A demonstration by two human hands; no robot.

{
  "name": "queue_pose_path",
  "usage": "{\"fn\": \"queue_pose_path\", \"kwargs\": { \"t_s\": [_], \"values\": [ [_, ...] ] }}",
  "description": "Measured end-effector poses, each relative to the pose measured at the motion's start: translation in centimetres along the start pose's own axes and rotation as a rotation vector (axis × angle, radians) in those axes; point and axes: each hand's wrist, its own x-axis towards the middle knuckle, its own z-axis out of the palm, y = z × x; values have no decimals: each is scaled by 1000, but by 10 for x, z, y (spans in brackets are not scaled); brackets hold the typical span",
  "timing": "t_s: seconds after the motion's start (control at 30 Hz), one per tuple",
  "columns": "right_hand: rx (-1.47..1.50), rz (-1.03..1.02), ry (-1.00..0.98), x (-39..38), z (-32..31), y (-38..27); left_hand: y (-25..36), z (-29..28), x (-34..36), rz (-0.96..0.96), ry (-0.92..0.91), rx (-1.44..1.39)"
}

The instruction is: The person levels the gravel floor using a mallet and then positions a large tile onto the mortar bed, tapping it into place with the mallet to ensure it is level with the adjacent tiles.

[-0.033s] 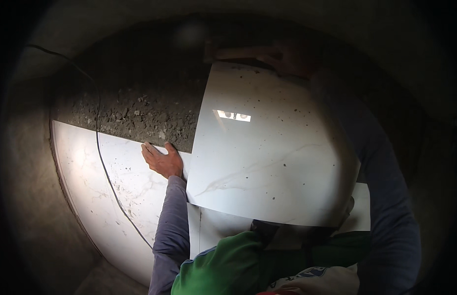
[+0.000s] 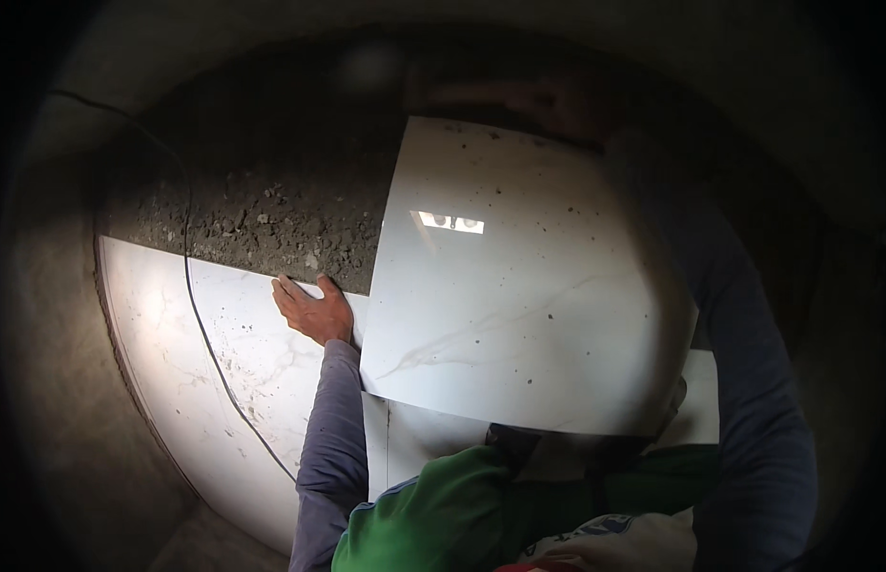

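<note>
My left hand point(image 2: 315, 311) lies with fingers apart on a white laid tile point(image 2: 271, 357), its fingertips at the tile's edge beside the rough dark bed. To its right a large white marble-patterned tile point(image 2: 519, 296) lies over that bed, its near edge overlapping neighbouring white tiles. My right arm reaches around the large tile's right side to its far edge. There, in deep shadow, my right hand point(image 2: 571, 110) is closed around a hammer-like tool point(image 2: 471, 93), whose long handle points left. The tool is dim and blurred, so its exact kind is unclear.
Broken grey-brown rubble point(image 2: 281, 224) covers the bed left of the large tile. A thin black cable point(image 2: 209, 343) runs across the rubble and laid tiles. A bare wall point(image 2: 52, 334) rises at the left. My green-clad leg point(image 2: 433, 505) is at the near edge.
The hammer-like tool and my right hand look more blurred and have shifted slightly upward, off the large tile's far edge. My left hand keeps its place on the laid tile.
</note>
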Motion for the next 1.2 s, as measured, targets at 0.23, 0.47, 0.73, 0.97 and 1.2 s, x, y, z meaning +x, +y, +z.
{"fn": "queue_pose_path", "kwargs": {
  "t_s": [0.23, 0.47, 0.73, 0.97, 1.2],
  "values": [
    [-231, -92, 18, -45, -26, 44, -4, 2, -4, 24, 22, 32],
    [-91, 231, -12, -104, -58, 89, -5, 5, -4, 19, 14, 47],
    [-133, 283, 32, -137, -93, 129, -9, 10, -5, 15, 15, 92],
    [-158, 268, -90, -150, -117, 144, -10, 13, -2, 12, 31, 109],
    [-171, 236, 56, -174, -150, 184, -13, 18, -1, 38, 69, 95]
  ]
}}
